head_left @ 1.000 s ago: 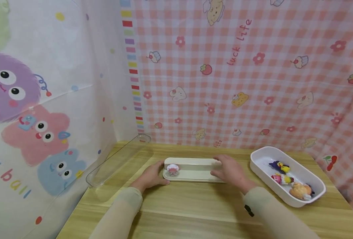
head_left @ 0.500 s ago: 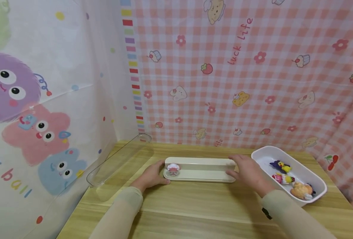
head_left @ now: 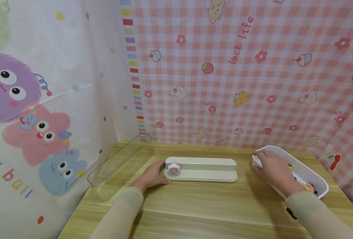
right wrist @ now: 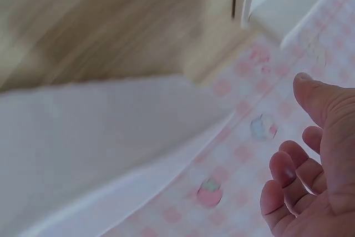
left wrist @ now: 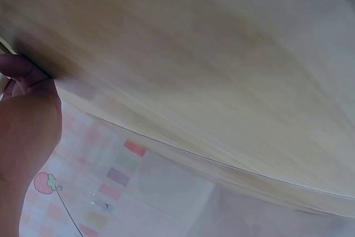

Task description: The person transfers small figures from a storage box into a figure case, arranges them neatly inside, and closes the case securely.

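A long cream stepped base (head_left: 207, 174) lies across the middle of the wooden table. On its left end stands a small pink figurine with a white top (head_left: 174, 169). My left hand (head_left: 150, 176) grips that end, thumb in front and fingers behind. In the left wrist view, only part of the left hand (left wrist: 30, 120) shows at the edge. My right hand (head_left: 273, 171) is over the left side of the white tray (head_left: 303, 170). Its fingers look spread and hold nothing in the right wrist view. Most toys in the tray are hidden by it; an orange one (head_left: 309, 187) peeks out.
A clear plastic cover (head_left: 119, 161) lies at the left of the table (head_left: 188, 209), near the white printed cloth (head_left: 75, 109). Behind the table hangs a pink checked cloth (head_left: 194, 96).
My right hand has let go of the cream base's right part and moved right, to over the white tray. My left hand has stayed on the base's left end.
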`<state>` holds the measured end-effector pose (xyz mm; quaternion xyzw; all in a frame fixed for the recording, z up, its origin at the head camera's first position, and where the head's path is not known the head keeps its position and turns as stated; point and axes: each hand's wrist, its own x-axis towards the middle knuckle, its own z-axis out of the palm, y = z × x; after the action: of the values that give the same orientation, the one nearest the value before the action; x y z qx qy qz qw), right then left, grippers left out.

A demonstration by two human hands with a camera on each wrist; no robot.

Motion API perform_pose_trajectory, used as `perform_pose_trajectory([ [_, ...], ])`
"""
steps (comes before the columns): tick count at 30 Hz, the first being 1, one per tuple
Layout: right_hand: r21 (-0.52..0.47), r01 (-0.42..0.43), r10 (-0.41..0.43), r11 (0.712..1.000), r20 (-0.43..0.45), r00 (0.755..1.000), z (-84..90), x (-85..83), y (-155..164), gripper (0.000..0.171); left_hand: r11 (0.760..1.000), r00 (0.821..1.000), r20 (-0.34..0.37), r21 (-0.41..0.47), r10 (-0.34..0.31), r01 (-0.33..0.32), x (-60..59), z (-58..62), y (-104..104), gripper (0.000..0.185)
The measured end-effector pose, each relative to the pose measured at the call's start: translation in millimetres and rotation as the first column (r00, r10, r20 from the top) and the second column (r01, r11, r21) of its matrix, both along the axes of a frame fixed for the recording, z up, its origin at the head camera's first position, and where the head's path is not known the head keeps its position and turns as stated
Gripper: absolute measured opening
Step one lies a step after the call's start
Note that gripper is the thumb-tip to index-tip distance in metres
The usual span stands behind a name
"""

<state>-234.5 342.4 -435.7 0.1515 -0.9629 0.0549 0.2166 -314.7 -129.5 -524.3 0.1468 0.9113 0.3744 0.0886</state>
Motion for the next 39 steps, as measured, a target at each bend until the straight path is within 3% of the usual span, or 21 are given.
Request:
perform_pose_trajectory([
  [5, 0.005, 0.017, -0.017, 1.0, -0.037, 0.999, 5.6, -0.4, 30.7, 0.053, 1.0, 1.0, 0.008, -0.021, -0.005, 0.005, -0.8, 0.2, 0.4, 0.096],
  [8, 0.004, 0.102, -0.102, 0.995, 0.093, 0.99, 10.3, -1.0, 46.4, 0.057, 1.0, 1.0, 0.008, -0.018, -0.006, 0.007, -0.4, 0.7, 0.2, 0.095],
  [12, 0.007, 0.185, -0.18, 0.983, 0.267, 0.947, 15.4, -4.1, 64.0, 0.061, 1.0, 1.0, 0.01, -0.004, -0.001, 0.001, 0.8, 1.6, -0.2, 0.096],
  [18, 0.046, 0.157, -0.163, 0.986, 0.35, 0.923, 9.4, -4.0, 81.5, 0.051, 1.0, 1.0, 0.004, -0.001, 0.001, -0.001, 2.7, 2.0, -0.2, 0.096],
  [22, 0.047, 0.078, -0.089, 0.996, 0.364, 0.927, -1.8, 0.8, 85.0, 0.034, 1.0, 1.0, -0.004, -0.002, -0.001, 0.001, 2.8, 3.3, 0.6, 0.095],
  [27, 0.09, -0.025, -0.003, 0.996, 0.3, 0.954, -16.0, 5.7, 83.6, 0.018, 1.0, 1.0, 0.002, -0.003, 0.003, -0.003, 3.3, 4.9, 0.9, 0.094],
  [39, 0.182, 0.024, -0.084, 0.983, 0.328, 0.941, -24.3, -0.8, 79.0, 0.012, 1.0, 1.0, 0.014, 0.014, 0.001, -0.001, 4.2, 6.3, 0.4, 0.094],
])
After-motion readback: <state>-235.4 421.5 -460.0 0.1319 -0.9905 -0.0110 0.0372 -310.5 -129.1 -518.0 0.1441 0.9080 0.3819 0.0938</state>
